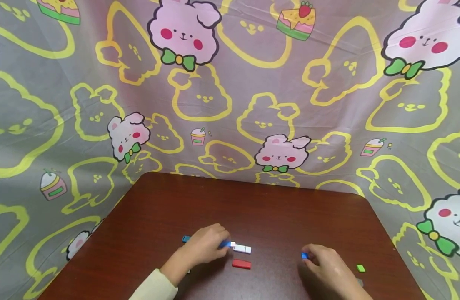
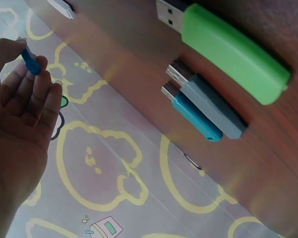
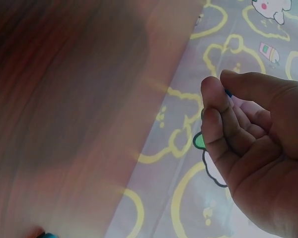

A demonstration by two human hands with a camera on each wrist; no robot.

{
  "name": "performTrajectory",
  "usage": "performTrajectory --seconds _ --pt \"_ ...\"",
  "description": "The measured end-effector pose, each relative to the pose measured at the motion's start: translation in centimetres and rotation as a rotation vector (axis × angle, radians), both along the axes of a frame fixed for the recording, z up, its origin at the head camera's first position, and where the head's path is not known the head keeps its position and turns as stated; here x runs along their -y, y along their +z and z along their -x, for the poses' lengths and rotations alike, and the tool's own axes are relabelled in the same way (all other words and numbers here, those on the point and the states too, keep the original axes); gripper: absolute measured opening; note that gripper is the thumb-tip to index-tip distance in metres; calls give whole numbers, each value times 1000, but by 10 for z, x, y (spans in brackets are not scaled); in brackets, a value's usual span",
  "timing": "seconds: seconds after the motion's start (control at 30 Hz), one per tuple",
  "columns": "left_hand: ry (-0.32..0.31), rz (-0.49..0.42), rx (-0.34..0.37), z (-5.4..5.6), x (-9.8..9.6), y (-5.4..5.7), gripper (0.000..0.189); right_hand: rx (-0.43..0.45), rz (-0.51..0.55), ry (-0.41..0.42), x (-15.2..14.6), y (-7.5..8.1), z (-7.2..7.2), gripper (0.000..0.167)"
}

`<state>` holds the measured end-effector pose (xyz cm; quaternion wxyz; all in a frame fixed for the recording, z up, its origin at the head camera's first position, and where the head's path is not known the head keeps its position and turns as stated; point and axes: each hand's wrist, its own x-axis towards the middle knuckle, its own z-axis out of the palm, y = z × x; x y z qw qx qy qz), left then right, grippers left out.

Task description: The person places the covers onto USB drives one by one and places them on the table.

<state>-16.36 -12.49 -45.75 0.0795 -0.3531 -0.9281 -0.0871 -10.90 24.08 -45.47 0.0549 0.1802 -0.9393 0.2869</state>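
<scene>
My left hand (image 1: 209, 241) pinches a blue USB stick (image 1: 225, 243) between thumb and fingers, its plug bare and pointing right in the head view. The left wrist view shows the same blue stick (image 2: 31, 62) at the fingertips. Over the table's right half, my right hand (image 1: 327, 264) pinches a small blue cap (image 1: 304, 255); only a sliver of the blue cap (image 3: 228, 93) shows in the right wrist view. Beyond the left fingertips lies a white USB stick (image 1: 242, 248). A red USB stick (image 1: 241, 264) lies nearer to me.
Uncapped green (image 2: 233, 54), grey (image 2: 213, 106) and teal (image 2: 196, 116) USB sticks lie on the brown table (image 1: 275, 212) by my left hand. Right of my right hand are a small green cap (image 1: 361, 268) and a grey piece (image 1: 360, 282), partly hidden. Patterned cloth (image 1: 230, 104) surrounds the table.
</scene>
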Motion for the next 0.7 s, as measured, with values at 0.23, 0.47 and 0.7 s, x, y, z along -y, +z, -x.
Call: performTrajectory --seconds 0.23,0.47,0.7 --pt "-23 27 4 -3 -5 2 17 -21 4 46 8 -1 -1 14" --pt "-58 37 -41 -5 -10 1 17 -46 -12 58 14 -3 -1 13" --pt "-69 45 -48 -8 -17 1 16 -13 -7 93 19 -5 -2 10"
